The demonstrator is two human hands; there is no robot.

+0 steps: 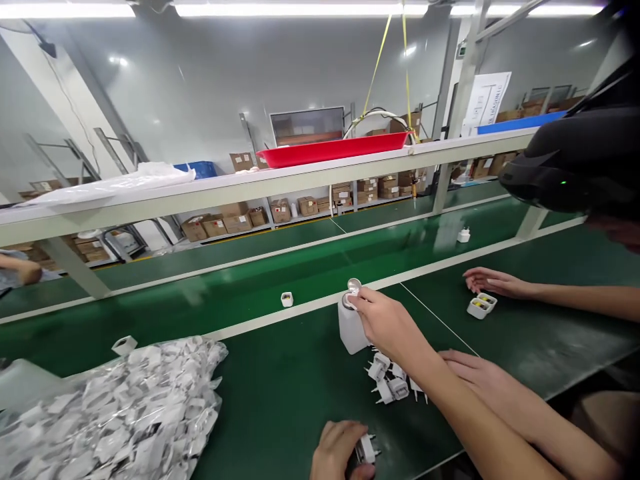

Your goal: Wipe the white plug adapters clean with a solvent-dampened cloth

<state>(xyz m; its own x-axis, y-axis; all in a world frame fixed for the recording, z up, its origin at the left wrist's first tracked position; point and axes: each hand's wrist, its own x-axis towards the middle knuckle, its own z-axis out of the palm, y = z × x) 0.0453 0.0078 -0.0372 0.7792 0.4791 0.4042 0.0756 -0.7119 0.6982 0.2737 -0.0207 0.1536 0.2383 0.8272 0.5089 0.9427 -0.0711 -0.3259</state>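
Our left hand (336, 448) grips a white plug adapter (367, 449) at the desk (280, 393) edge; our right hand (383, 321) pinches the cap of a white bottle (350, 333), above loose adapters (393, 380).

On the bench (280, 393), a bag of plug parts (115, 413) lies at the left. A bottle (351, 330) stands mid-bench, loose plugs (393, 380) just right of it. Behind runs the conveyor belt (225, 293), a tray (333, 148) on the shelf (200, 193) above.
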